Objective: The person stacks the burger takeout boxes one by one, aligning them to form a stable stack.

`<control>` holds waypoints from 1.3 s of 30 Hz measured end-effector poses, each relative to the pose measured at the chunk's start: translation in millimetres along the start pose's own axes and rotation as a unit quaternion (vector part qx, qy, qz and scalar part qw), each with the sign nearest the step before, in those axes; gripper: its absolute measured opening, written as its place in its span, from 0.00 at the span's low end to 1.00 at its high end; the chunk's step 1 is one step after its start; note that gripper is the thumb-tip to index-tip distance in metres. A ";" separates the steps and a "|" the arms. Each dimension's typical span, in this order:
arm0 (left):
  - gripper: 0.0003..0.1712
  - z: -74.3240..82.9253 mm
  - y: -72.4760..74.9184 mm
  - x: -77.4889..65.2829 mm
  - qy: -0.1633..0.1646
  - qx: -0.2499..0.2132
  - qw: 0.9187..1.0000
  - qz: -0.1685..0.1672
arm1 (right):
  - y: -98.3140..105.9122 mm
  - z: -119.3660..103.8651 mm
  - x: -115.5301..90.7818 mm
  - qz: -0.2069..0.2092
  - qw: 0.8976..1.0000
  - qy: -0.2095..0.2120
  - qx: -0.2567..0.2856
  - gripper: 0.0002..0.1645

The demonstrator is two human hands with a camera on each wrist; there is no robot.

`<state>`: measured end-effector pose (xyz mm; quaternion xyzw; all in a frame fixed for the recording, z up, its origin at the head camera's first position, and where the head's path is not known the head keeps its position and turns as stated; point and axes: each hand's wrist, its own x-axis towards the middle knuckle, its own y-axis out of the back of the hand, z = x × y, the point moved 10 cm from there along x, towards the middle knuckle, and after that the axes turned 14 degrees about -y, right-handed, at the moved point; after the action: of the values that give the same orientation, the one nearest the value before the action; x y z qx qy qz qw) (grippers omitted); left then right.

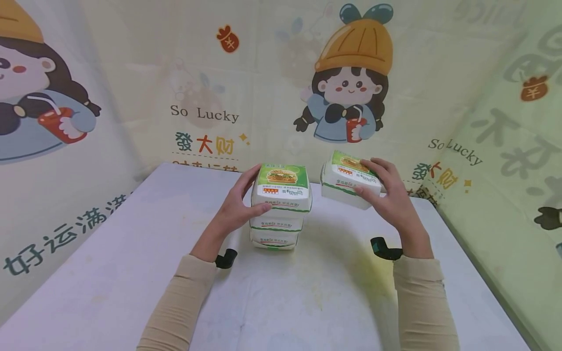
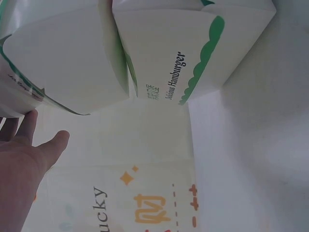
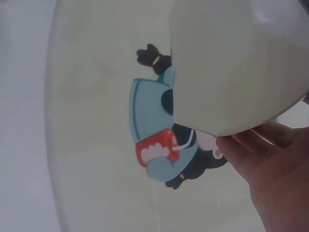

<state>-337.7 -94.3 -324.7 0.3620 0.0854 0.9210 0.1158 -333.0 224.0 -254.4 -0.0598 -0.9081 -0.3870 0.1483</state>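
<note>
Several white-and-green hamburger boxes are here. A stack of them stands mid-table in the head view, with the top box showing a burger picture on its lid. At the stack's upper left is my left hand. Its fingers touch the top box's left side, while the thumb, in the left wrist view, looks apart from the cardboard. To the right of the stack, my right hand grips another hamburger box by its right side, thumb in front. That box is tilted and raised off the table. Its underside hides part of the right wrist view.
All this is on a white table. Behind and beside it hangs a printed cloth with cartoon figures and lettering. A black wrist strap shows on the left wrist, another strap on the right.
</note>
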 end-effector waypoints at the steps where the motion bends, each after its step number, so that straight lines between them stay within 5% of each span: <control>1: 0.52 0.3 -0.2 0.1 -0.002 0.000 1.000 0.000 | 1.7 -3.5 0.7 0.002 1.000 0.005 0.004 0.38; 11: 0.52 0.7 -1.7 0.5 -0.004 0.003 1.000 -0.002 | 5.9 -36.3 7.2 0.012 0.999 0.032 0.028 0.39; 25: 0.52 0.0 -1.7 0.0 -0.006 -0.005 1.000 -0.002 | -19.7 -89.3 10.3 -0.021 0.993 0.106 0.043 0.37; 39: 0.51 -0.3 -0.7 -0.2 0.004 -0.021 1.000 0.002 | -41.9 -122.0 7.6 -0.062 0.987 0.138 0.053 0.39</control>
<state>-337.7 -93.7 -325.3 0.3563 0.0655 0.9242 0.1212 -322.4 106.9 -200.6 0.0581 -0.9002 -0.3512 0.2508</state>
